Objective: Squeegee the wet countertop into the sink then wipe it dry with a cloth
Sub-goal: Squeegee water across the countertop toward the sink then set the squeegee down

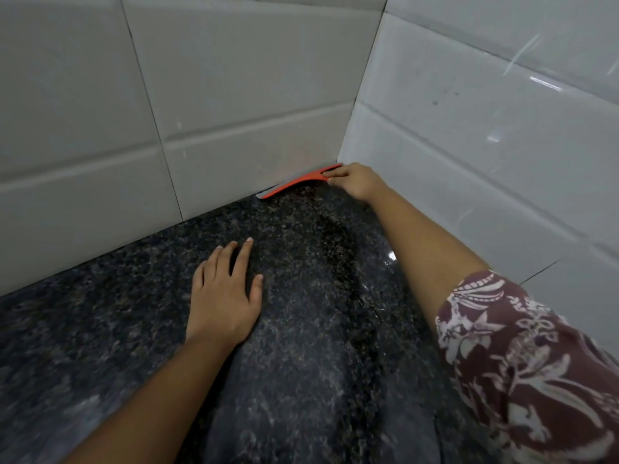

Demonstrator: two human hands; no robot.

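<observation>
A kitchen corner, domestic by the look: a dark speckled granite countertop [301,363], wet and streaked, lies under the flat fingers [234,259] of the left hand [222,303]. Glossy white wall tiles [234,78] rise just beyond those fingertips. A second tiled wall [485,145] meets them at the fingers of the right hand [356,182], which pinch an orange squeegee [294,183].
</observation>
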